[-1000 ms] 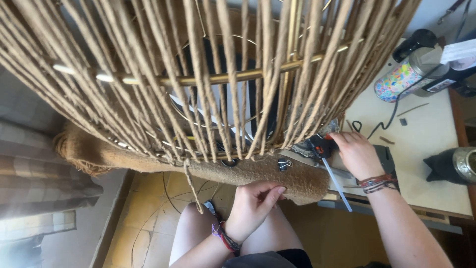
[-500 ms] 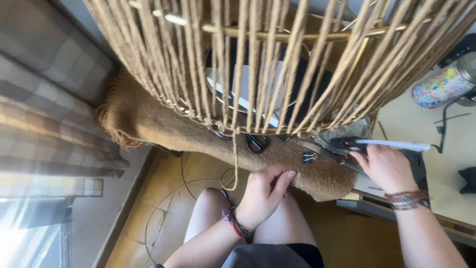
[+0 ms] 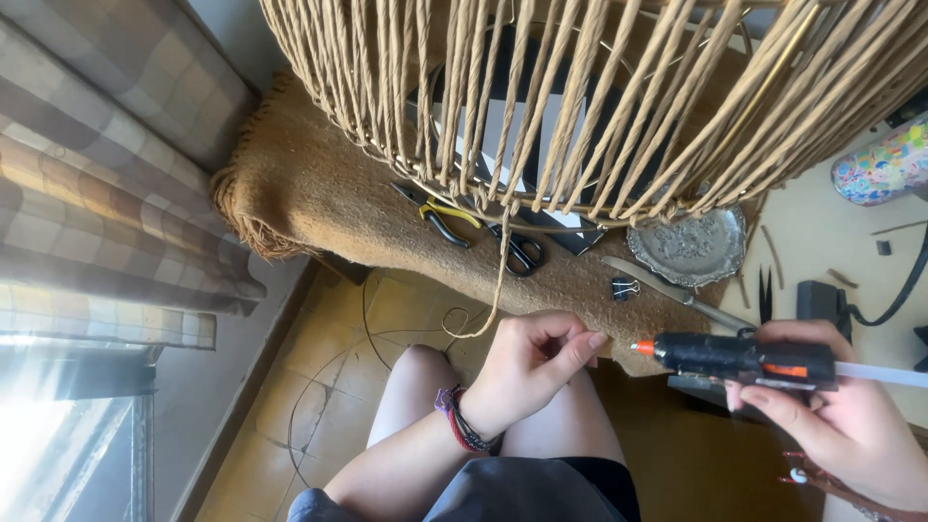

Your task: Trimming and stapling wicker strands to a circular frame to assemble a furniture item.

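A home craft corner: a tiled floor (image 3: 406, 319) and checked curtain (image 3: 106, 174) by a sunlit window on the left, a counter (image 3: 822, 242) draped in coarse brown cloth (image 3: 329, 193), strewn with pliers (image 3: 440, 215), scissors (image 3: 517, 249), a binder clip (image 3: 624, 288) and an ornate metal dish (image 3: 691, 246).

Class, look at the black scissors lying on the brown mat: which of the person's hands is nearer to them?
Left. The left hand sits just below the scissors, pinching a hanging cord; the right hand, holding the glue gun, is farther right.
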